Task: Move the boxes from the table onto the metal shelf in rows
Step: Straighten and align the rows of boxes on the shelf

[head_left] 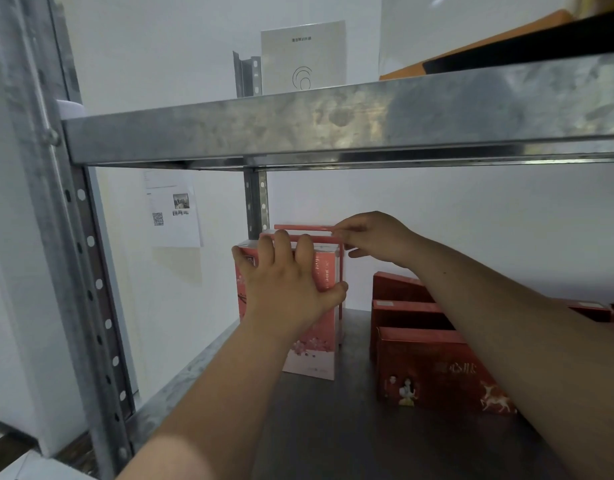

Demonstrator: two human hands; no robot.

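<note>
Metal shelf (316,427), gray, shiny, flat, holds two rows of card boxes. Left row: front pink box (312,348), tall, smooth, flower print, stands up, long side up-down. Left hand (284,282) spread wide, grips it, fingertips over top. Right hand (371,237) pinches top corner of back pink box (302,227). Right row: red boxes (437,368), low, wide

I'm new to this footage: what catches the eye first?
Two hands reach into the metal shelf: the left hand grips the front pink box, the right hand pinches the top of the rear pink box. Dark red boxes stand in a row to their right.
</note>
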